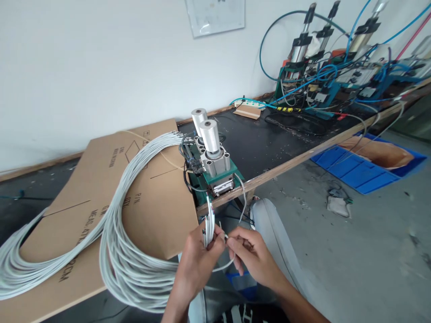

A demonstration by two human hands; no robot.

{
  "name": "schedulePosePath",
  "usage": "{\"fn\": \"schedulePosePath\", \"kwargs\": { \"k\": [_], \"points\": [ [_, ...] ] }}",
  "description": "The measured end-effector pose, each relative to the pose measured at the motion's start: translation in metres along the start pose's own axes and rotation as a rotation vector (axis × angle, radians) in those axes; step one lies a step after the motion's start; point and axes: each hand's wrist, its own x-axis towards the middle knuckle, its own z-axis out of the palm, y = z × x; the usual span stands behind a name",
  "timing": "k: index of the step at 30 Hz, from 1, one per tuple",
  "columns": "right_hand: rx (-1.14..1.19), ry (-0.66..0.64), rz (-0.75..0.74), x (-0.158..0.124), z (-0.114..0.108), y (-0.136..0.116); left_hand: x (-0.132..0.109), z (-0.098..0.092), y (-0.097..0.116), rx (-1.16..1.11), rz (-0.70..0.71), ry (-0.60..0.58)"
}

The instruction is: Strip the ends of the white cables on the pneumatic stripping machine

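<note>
My left hand (198, 255) is closed round a bundle of white cable ends (209, 222), which stand upright from the fist. Beside it, my right hand (252, 253) pinches the end of a single grey cable (226, 236) between thumb and forefinger. The two hands almost touch. Beyond them, at the bench edge, stands a small pneumatic press (216, 163) with two silver cylinders on a green base. From the left hand, a thick coil of grey-white cables (134, 264) loops away over flattened cardboard.
Flattened cardboard (164, 190) covers the left of the black bench (262, 143). Several other presses (299, 49) with blue air hoses stand at the back right, near a power strip (249, 104). A blue bin (363, 172) sits on the floor to the right.
</note>
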Motion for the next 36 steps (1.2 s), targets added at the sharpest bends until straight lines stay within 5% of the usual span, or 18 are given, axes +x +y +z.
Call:
{"fn": "schedulePosePath", "kwargs": {
  "k": [7, 10, 14, 17, 20, 26, 29, 32, 36],
  "points": [
    [0.083, 0.086, -0.003, 0.001, 0.014, 0.009, -0.004, 0.0, -0.018, -0.199, -0.05, -0.046],
    [-0.18, 0.11, -0.113, -0.002, 0.007, 0.003, -0.002, 0.0, -0.013, -0.065, 0.031, -0.022],
    [-0.702, 0.109, -0.467, -0.006, -0.006, -0.003, 0.001, -0.001, -0.001, 0.111, 0.148, -0.082],
    [-0.859, 0.091, -0.578, -0.008, -0.011, -0.003, 0.003, -0.001, 0.005, 0.19, 0.196, -0.124],
    [-0.76, 0.12, -0.508, -0.008, -0.009, 0.001, 0.004, 0.0, 0.005, 0.204, 0.216, -0.106],
    [-0.14, 0.176, -0.157, -0.009, 0.01, 0.014, 0.002, 0.005, -0.007, 0.03, 0.114, -0.02],
    [-0.087, 0.17, -0.17, -0.01, 0.014, 0.019, -0.001, 0.007, -0.009, -0.11, 0.041, -0.008],
    [-0.162, 0.131, -0.33, -0.007, 0.004, 0.019, -0.002, 0.006, -0.008, -0.207, -0.028, -0.027],
    [-0.575, 0.081, -0.795, 0.002, -0.02, 0.015, 0.002, 0.006, -0.008, -0.263, -0.053, -0.043]
  ]
}}
